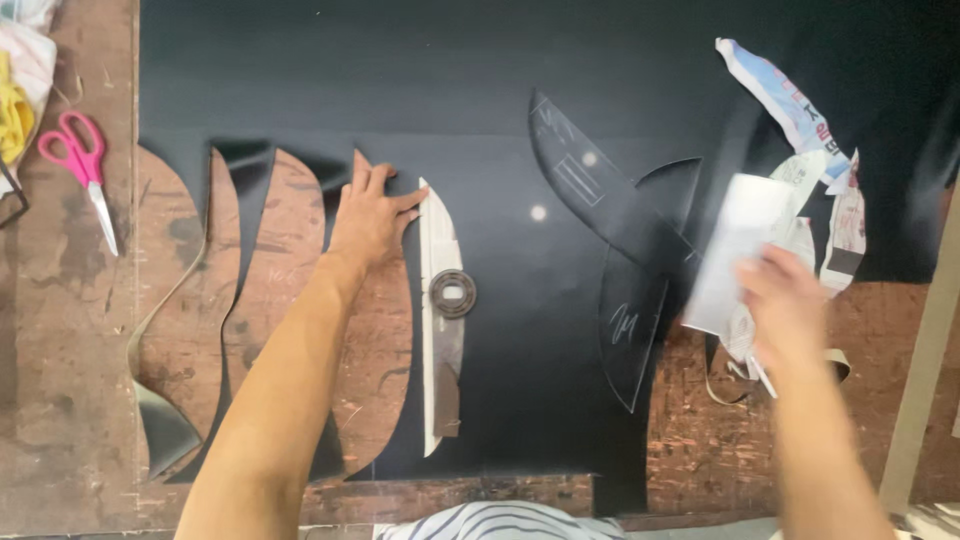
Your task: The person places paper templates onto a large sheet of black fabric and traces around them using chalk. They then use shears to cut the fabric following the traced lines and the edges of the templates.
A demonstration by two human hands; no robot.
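My left hand (pixel 369 215) lies flat with fingers spread on the black sheet (pixel 400 80), its fingertips touching the upper end of a long curved paper pattern (pixel 440 330). A dark round ring weight (pixel 452 294) sits on that pattern. My right hand (pixel 785 300) is blurred with motion and grips a white paper piece (pixel 738 250) over the right side of the sheet. Two cut black curved pieces (pixel 620 250) lie just left of that hand.
Pink-handled scissors (pixel 85 170) lie on the wooden table (pixel 60 350) at the left. Curved cutouts in the black sheet expose wood near my left arm. Printed paper scraps (pixel 810 130) lie at the right. A pale strip (pixel 925 350) runs along the right edge.
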